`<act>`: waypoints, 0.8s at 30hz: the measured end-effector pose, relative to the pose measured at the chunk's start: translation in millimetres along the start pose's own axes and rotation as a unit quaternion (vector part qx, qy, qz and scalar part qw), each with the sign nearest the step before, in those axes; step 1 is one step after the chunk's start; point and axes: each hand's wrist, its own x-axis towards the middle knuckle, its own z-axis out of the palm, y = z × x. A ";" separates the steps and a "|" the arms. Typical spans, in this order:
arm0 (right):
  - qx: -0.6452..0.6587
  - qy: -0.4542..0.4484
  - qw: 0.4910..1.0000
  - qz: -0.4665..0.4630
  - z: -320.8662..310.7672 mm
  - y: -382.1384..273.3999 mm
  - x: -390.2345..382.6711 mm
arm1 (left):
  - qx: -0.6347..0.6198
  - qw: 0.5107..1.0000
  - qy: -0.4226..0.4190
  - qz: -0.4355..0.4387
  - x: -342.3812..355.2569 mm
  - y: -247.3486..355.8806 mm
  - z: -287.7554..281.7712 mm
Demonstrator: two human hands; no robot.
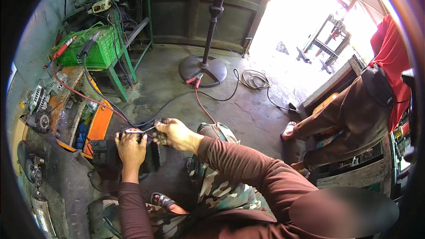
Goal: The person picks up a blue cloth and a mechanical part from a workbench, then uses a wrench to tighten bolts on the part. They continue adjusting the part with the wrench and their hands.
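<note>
My left hand (pixel 131 150) is closed, its fingers curled over a small silvery metal piece (pixel 133 131) whose exact kind I cannot make out. Beside it, my right hand (pixel 179 136) pinches a thin metal rod (pixel 149 129) that slants toward the left fingertips. Dark grime covers the fingers of both hands. Below them is a dark, blocky part (pixel 102 150), partly hidden by the left hand. A red cable and a black cable (pixel 116 107) run down past the hands from the upper left.
A green crate (pixel 90 49) carries clamps with red and black handles. An orange-edged wooden shelf (pixel 98 126) stands at left with metal parts. A fan stand (pixel 203 68) rises ahead, beside coiled cable (pixel 256 79). A person in brown trousers (pixel 354 115) stands at right.
</note>
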 end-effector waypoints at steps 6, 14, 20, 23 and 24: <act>-0.491 0.066 0.867 -0.051 41.5 -36.1 74.4 | -0.050 0.998 0.007 0.042 -1.2 -12.1 0.9; -0.853 -0.146 0.334 -0.373 91.9 -8.9 11.7 | 0.005 0.995 0.002 0.097 -8.0 -23.4 11.8; -0.685 -0.148 0.626 -0.341 14.0 -3.8 -36.3 | -0.046 0.998 -0.003 0.040 -6.1 -9.4 7.9; -0.460 -0.101 0.845 -0.255 2.3 2.3 -19.5 | -0.035 0.999 0.002 0.023 -3.1 -5.2 4.2; -0.361 -0.075 0.913 -0.171 0.0 4.7 -14.2 | -0.033 0.999 -0.010 0.018 -2.7 -4.8 3.7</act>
